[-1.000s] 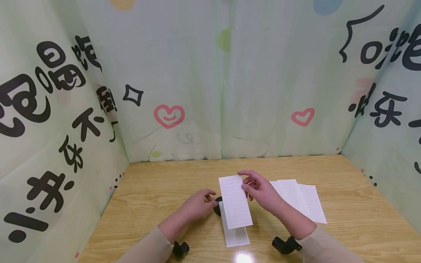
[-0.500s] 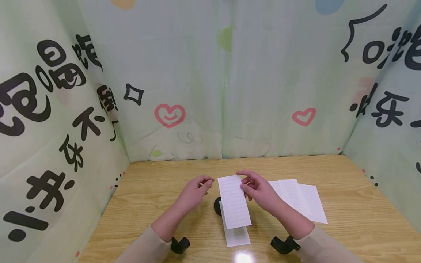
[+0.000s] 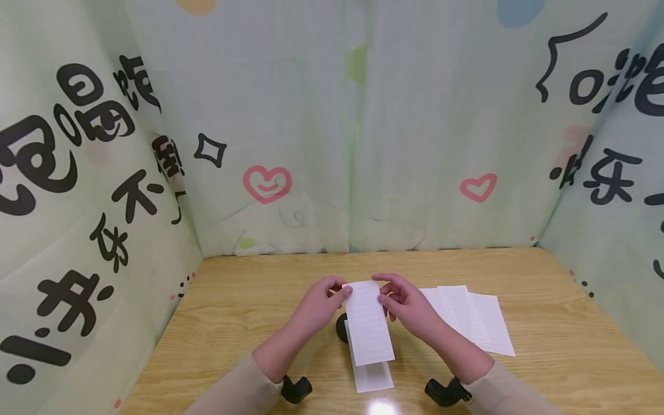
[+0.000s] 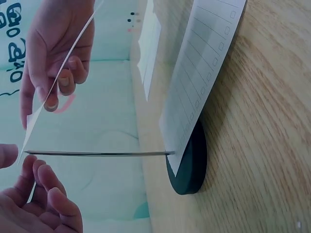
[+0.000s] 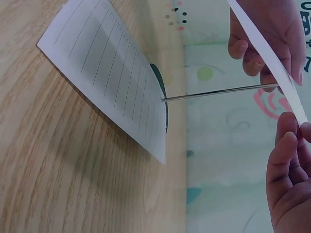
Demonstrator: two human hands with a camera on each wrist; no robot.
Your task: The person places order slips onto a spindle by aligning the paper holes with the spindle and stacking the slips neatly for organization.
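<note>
A lined white paper slip is held raised, with my left hand pinching its upper left corner and my right hand pinching its right edge. Beneath it stands a bill spike, its thin metal rod rising from a round black base. The rod's tip meets the underside of the raised slip near its top edge; whether it pierces the paper I cannot tell. A second lined slip is threaded low on the rod and lies over the base, its near end showing under the raised slip.
Several more white slips lie overlapping on the wooden table, right of my right hand. A printed curtain borders the back and both sides. Black wrist mounts sit at both cuffs.
My left hand has left the spike's base, risen and moved right to take the raised slip's upper left corner. The right hand still holds the slip in nearly the same place.
</note>
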